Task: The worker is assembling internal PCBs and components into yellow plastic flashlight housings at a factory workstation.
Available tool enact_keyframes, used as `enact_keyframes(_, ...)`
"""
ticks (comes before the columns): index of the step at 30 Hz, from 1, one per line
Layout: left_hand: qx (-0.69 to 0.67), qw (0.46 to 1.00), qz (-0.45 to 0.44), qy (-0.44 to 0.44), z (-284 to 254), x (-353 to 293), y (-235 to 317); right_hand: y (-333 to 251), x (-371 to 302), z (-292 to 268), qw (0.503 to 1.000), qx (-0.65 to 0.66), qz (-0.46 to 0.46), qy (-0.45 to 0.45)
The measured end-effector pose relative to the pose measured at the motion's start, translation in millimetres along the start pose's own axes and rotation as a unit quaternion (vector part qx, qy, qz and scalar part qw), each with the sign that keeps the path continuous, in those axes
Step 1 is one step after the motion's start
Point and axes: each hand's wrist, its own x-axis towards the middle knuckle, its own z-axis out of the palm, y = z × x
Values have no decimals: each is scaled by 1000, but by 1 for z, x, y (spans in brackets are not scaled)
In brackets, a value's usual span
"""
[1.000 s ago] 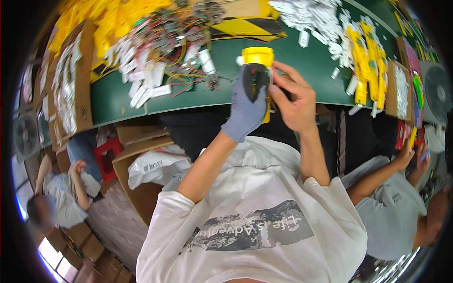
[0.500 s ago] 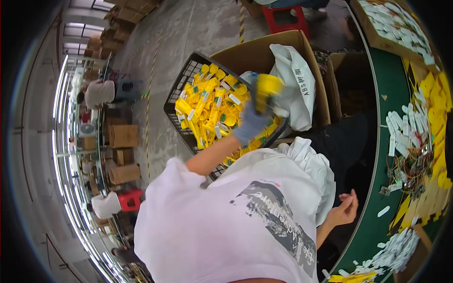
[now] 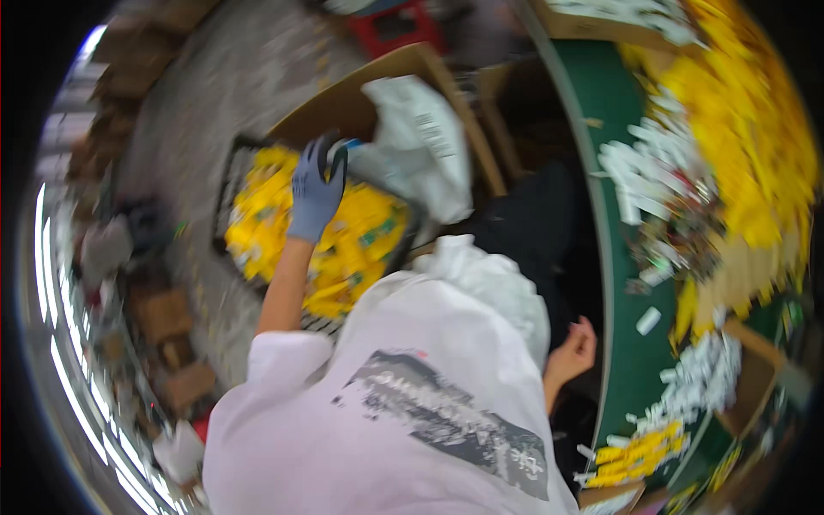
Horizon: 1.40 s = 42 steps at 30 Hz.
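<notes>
My left hand (image 3: 316, 193), in a grey glove with dark fingertips, is over a black plastic crate (image 3: 225, 193) at centre left. Its fingers are bent but apart, and I see nothing between them. Yellow plastic pieces (image 3: 360, 223) with small white and green parts fill the crate. Just past the fingertips are a small blue item (image 3: 349, 144) and a white sack (image 3: 429, 142) in a cardboard box (image 3: 300, 116). My bare right hand (image 3: 573, 354) hangs beside the green table's edge, fingers loosely curled and apart, with nothing visible in it.
On the green table (image 3: 614, 343) at right lie white plastic pieces (image 3: 639, 172), wired parts (image 3: 678, 236) and a large yellow pile (image 3: 747, 129). A box of white pieces stands at its far end. A red stool (image 3: 399, 30) is beyond the cardboard box. White cloth bunches at my lap.
My left hand held a blurred yellow piece above the crate; now it holds nothing I can see. The view has swung, shifting the crate and table leftward. My right hand stays beside the table.
</notes>
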Motion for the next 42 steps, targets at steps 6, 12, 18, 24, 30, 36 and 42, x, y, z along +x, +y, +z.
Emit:
enact_keyframes(6, -110, 923, 279, -239, 126, 6, 118, 6, -42, -35, 959, -280, 37, 20)
enact_keyframes(12, -191, 883, 371, -215, 168, 38, 180, -37, -67, -67, 972, -205, 86, 78)
enact_keyframes(18, -162, 861, 393, -279, 171, 67, 163, -45, -82, -79, 968, -239, 70, 14)
enact_keyframes(24, -272, 855, 427, -110, 169, 109, 167, -77, -71, -98, 973, -213, 80, -49)
enact_keyframes(30, -48, 796, 446, -407, 137, 193, 234, -100, -27, -134, 936, -319, -101, -110)
enact_keyframes(36, 162, 489, 698, -497, 187, 243, 243, -97, -2, -188, 916, -309, 151, -206)
enact_keyframes(42, 216, 510, 452, -700, 227, 243, 261, -56, 26, -210, 905, -206, 247, -279)
